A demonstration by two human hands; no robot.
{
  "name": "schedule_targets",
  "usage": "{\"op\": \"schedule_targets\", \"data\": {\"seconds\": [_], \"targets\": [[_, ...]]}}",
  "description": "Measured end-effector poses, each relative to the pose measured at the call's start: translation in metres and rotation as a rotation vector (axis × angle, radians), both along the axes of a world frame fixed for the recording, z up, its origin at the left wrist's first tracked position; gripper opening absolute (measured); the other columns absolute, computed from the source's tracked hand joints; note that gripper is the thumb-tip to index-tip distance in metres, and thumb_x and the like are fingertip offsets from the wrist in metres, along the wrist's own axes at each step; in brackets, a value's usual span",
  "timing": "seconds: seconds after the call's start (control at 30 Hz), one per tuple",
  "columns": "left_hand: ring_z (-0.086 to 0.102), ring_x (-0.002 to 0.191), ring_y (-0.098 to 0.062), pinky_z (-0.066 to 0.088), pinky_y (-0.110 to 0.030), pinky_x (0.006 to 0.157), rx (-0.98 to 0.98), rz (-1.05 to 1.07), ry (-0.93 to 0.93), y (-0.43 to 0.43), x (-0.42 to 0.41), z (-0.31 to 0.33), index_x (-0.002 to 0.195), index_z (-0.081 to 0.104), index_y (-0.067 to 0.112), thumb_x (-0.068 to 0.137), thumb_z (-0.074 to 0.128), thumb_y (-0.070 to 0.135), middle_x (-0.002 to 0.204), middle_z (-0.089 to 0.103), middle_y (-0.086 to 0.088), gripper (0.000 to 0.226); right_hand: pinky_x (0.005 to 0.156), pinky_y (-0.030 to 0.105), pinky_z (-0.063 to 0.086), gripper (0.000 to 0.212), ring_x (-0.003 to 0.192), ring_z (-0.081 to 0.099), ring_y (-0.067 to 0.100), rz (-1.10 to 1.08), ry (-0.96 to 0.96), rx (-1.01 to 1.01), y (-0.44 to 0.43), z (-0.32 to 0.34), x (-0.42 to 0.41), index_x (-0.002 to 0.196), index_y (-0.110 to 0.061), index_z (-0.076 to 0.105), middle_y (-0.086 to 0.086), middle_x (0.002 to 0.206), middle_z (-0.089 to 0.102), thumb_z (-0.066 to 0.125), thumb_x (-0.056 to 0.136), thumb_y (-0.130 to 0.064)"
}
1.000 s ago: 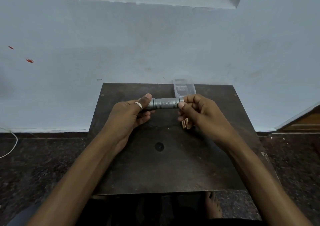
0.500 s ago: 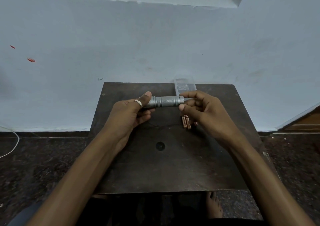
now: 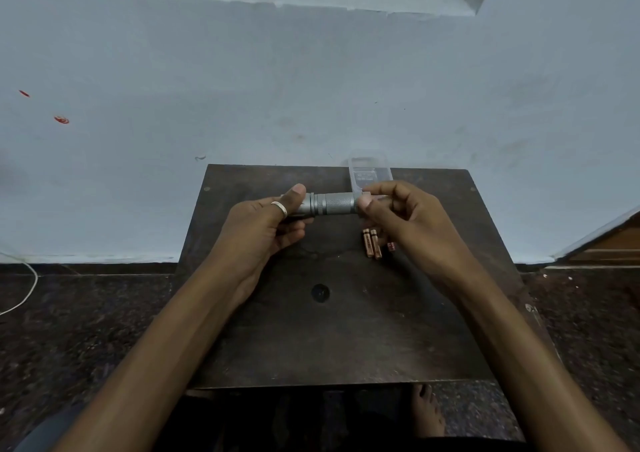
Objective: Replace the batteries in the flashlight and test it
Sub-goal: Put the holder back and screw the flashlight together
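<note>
A silver metal flashlight [image 3: 329, 204] lies level in the air above the dark wooden table [image 3: 339, 334]. My left hand [image 3: 266, 223], with a ring on one finger, grips its left end. My right hand [image 3: 405, 219] pinches the right end, the tail cap, between thumb and forefinger. Several copper-coloured batteries [image 3: 372, 243] lie side by side on the table just below my right hand; one is partly hidden by my fingers.
A clear plastic case [image 3: 369, 171] lies at the table's far edge, against the pale blue wall. A small dark hole [image 3: 320, 292] marks the table's middle. A white cable [image 3: 24, 289] runs on the dark stone floor at left. My bare foot [image 3: 427, 413] shows below the table.
My right hand has shifted slightly right and up at the flashlight's tail end, uncovering more of the batteries below. The left hand holds the same grip.
</note>
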State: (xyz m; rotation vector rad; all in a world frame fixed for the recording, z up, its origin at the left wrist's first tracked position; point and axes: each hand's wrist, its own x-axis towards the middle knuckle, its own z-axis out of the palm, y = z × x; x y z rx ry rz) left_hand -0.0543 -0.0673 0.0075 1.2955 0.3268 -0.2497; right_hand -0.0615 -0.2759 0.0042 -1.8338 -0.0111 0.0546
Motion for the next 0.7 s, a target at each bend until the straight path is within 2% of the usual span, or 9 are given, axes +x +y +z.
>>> {"op": "schedule_targets", "data": {"seconds": [0.1, 0.17, 0.27, 0.4, 0.47, 0.53, 0.63, 0.7], "targets": [[0.067, 0.068, -0.009, 0.056, -0.018, 0.062, -0.007, 0.010, 0.005, -0.0003, 0.0004, 0.0003, 0.089, 0.076, 0.009, 0.089, 0.069, 0.030, 0.084, 0.076, -0.012, 0.022, 0.074, 0.019, 0.055, 0.030, 0.082, 0.069, 0.008, 0.049, -0.018, 0.067, -0.0028, 0.0000, 0.0021, 0.118, -0.011, 0.068, 0.002, 0.089, 0.073, 0.073, 0.088, -0.007], [0.066, 0.065, -0.008, 0.056, -0.018, 0.061, -0.005, 0.010, 0.005, -0.0006, 0.0004, 0.0002, 0.090, 0.075, 0.008, 0.089, 0.069, 0.029, 0.084, 0.075, -0.012, 0.023, 0.073, 0.017, 0.054, 0.027, 0.081, 0.068, 0.005, 0.058, -0.021, 0.059, -0.0028, 0.0000, 0.0022, 0.115, -0.013, 0.069, -0.001, 0.087, 0.073, 0.072, 0.089, -0.006], [0.065, 0.065, -0.008, 0.056, -0.018, 0.062, -0.002, 0.003, -0.001, -0.0013, 0.0002, -0.0005, 0.091, 0.076, 0.007, 0.089, 0.068, 0.029, 0.085, 0.075, -0.013, 0.023, 0.064, 0.015, 0.049, 0.011, 0.072, 0.067, 0.002, 0.058, -0.001, 0.000, -0.0018, 0.0010, 0.0006, 0.104, -0.016, 0.071, -0.002, 0.079, 0.072, 0.068, 0.094, -0.021], [0.064, 0.069, -0.009, 0.057, -0.018, 0.064, 0.003, -0.017, -0.006, -0.0026, -0.0002, -0.0007, 0.092, 0.076, 0.008, 0.089, 0.068, 0.030, 0.086, 0.076, -0.014, 0.023, 0.061, 0.022, 0.047, 0.039, 0.066, 0.066, 0.007, 0.005, -0.003, -0.119, 0.0013, -0.0005, -0.0009, 0.088, -0.010, 0.068, 0.006, 0.078, 0.073, 0.057, 0.097, -0.047], [0.064, 0.071, -0.010, 0.057, -0.018, 0.064, 0.004, -0.020, -0.006, -0.0026, -0.0004, -0.0006, 0.093, 0.076, 0.008, 0.089, 0.068, 0.030, 0.087, 0.076, -0.014, 0.024, 0.061, 0.022, 0.047, 0.043, 0.066, 0.066, 0.008, -0.006, 0.001, -0.118, 0.0024, -0.0007, -0.0015, 0.085, -0.011, 0.068, 0.006, 0.077, 0.073, 0.055, 0.097, -0.051], [0.064, 0.071, -0.010, 0.058, -0.019, 0.065, 0.005, -0.017, -0.006, -0.0017, -0.0006, -0.0002, 0.093, 0.076, 0.008, 0.089, 0.068, 0.030, 0.089, 0.076, -0.014, 0.024, 0.063, 0.022, 0.048, 0.036, 0.070, 0.069, 0.008, -0.012, 0.007, -0.067, 0.0024, -0.0004, -0.0015, 0.089, -0.014, 0.070, 0.004, 0.079, 0.074, 0.058, 0.097, -0.047], [0.064, 0.071, -0.010, 0.057, -0.019, 0.065, 0.009, -0.005, -0.005, -0.0006, -0.0004, 0.0001, 0.094, 0.076, 0.008, 0.089, 0.068, 0.031, 0.088, 0.076, -0.014, 0.025, 0.070, 0.023, 0.053, 0.018, 0.078, 0.069, 0.007, -0.005, 0.007, 0.060, -0.0001, 0.0001, 0.0003, 0.108, -0.017, 0.069, 0.003, 0.088, 0.075, 0.069, 0.093, -0.028], [0.064, 0.070, -0.010, 0.057, -0.019, 0.064, 0.002, 0.006, -0.003, 0.0000, 0.0001, 0.0002, 0.093, 0.075, 0.008, 0.090, 0.068, 0.030, 0.088, 0.076, -0.014, 0.024, 0.076, 0.026, 0.055, 0.027, 0.084, 0.069, 0.010, 0.018, -0.006, 0.106, -0.0028, -0.0009, 0.0024, 0.114, -0.019, 0.069, 0.003, 0.093, 0.074, 0.074, 0.088, -0.013]]}}
